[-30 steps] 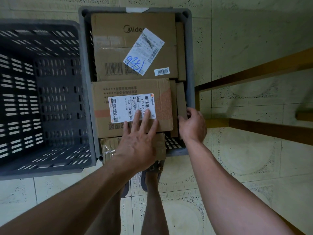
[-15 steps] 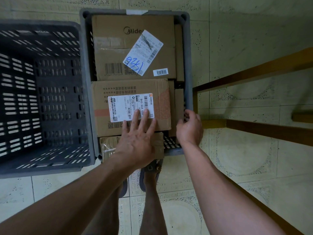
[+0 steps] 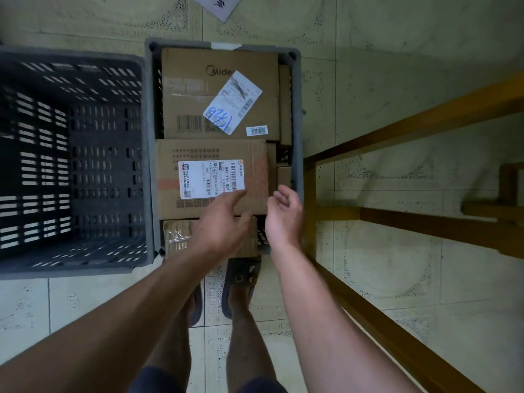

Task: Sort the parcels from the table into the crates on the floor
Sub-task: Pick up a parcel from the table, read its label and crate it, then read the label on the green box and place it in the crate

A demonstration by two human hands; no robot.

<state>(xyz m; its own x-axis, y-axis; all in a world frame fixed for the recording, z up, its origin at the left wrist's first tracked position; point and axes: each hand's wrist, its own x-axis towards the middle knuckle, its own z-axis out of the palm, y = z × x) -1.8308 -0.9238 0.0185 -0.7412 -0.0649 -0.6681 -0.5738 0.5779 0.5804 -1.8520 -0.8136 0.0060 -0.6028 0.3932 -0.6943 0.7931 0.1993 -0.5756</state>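
Note:
A grey crate (image 3: 297, 114) on the floor holds several cardboard parcels. A large Midea box (image 3: 198, 80) fills its far half. A box with a white label (image 3: 198, 154) lies in the middle, and a small taped parcel (image 3: 177, 235) sits at the near end. A thin box (image 3: 283, 175) stands against the right wall. My left hand (image 3: 219, 222) hovers over the labelled box's near edge, fingers loose, holding nothing. My right hand (image 3: 283, 214) is raised beside the box's right corner, fingers relaxed and holding nothing.
A second, dark slotted crate (image 3: 71, 165) stands to the left with no parcels visible inside. Wooden table legs and rails (image 3: 397, 222) run along the right. A white sheet of paper (image 3: 221, 4) lies on the tiled floor beyond the crates. My feet in sandals (image 3: 241, 276) stand just before the crate.
My left hand lifted off the white label and pulled back. My right hand let go of the thin box at the right wall and rose. The view pulled up and away.

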